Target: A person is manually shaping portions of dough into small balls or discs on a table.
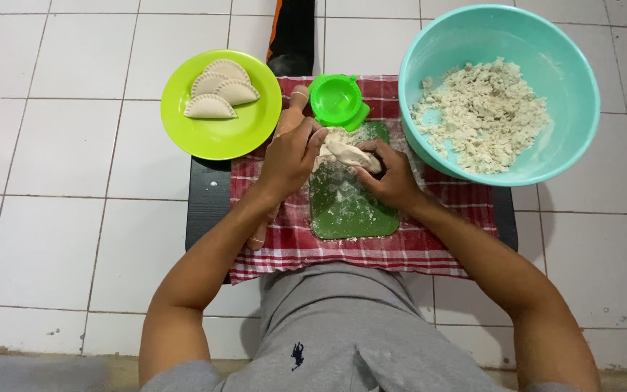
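Both hands, left and right, pinching dough between them, long axis ten-to-four o'clock, over green board; press at twelve.

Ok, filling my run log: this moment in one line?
both hands pinch pale dough piece | over floured green board | bowl of crumbly dough right

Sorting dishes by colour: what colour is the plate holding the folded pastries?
Lime green plate, seen in the head view.
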